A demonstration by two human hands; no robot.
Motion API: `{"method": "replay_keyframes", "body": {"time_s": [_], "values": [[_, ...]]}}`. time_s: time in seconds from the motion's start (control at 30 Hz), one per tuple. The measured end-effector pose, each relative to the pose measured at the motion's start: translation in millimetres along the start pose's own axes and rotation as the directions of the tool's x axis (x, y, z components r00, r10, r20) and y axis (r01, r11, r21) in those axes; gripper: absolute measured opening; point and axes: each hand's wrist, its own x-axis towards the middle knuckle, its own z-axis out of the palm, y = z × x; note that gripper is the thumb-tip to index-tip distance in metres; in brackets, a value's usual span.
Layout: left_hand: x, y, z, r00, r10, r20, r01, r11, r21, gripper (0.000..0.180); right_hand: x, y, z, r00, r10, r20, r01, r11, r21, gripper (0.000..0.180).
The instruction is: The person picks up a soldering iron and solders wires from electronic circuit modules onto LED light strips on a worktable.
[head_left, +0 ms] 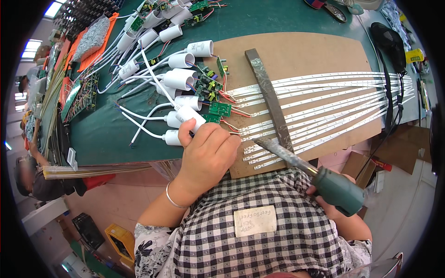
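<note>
My left hand [211, 155] is closed by the near ends of the LED strips [320, 95], its knuckles up. What its fingers pinch is hidden. Against its thumb side lies a white plastic housing [191, 116] with a white cord. My right hand [327, 204] is wrapped round the green handle of a soldering iron [338, 190], partly behind it. The iron's worn tip points left, over the strip ends beside my left hand. Red and white wires join green circuit boards [220, 109] to several strips.
A dark metal bar [269, 92] lies across the strips on a brown board [296, 51]. More white housings [178, 78] with cords cover the green tabletop [102, 143] at left. A black strap [388, 92] hangs at right. Another person [37, 176] is at far left.
</note>
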Motion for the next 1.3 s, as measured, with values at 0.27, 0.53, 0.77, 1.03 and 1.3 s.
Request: {"method": "replay_keyframes", "body": {"time_s": [0.27, 0.53, 0.77, 1.03, 1.3], "values": [[4, -1, -6, 0.998, 0.013, 0.056, -0.011, 0.999, -0.03, 0.02, 17, -6, 6, 0.984, -0.169, 0.052, 0.177, 0.959, -0.22, 0.031], [4, -4, -6, 0.997, 0.032, 0.065, -0.03, 0.999, -0.031, 0.02, 8, 1, 16, 0.997, 0.056, -0.055, -0.051, 0.994, 0.093, 0.029], [4, -3, -7, 0.997, 0.031, 0.071, -0.029, 0.999, -0.033, 0.019, 2, 8, 12, 0.999, 0.037, 0.008, -0.035, 0.989, -0.143, 0.035], [3, -2, -6, 0.998, 0.028, 0.059, -0.026, 0.999, -0.038, 0.018, 11, 8, 11, 0.97, -0.225, 0.093, 0.243, 0.929, -0.278, 0.041], [4, -3, -5, 0.998, 0.029, 0.053, -0.027, 0.999, -0.036, 0.016, 1, 17, 6, 0.998, 0.003, 0.065, -0.006, 0.999, 0.04, 0.05]]}}
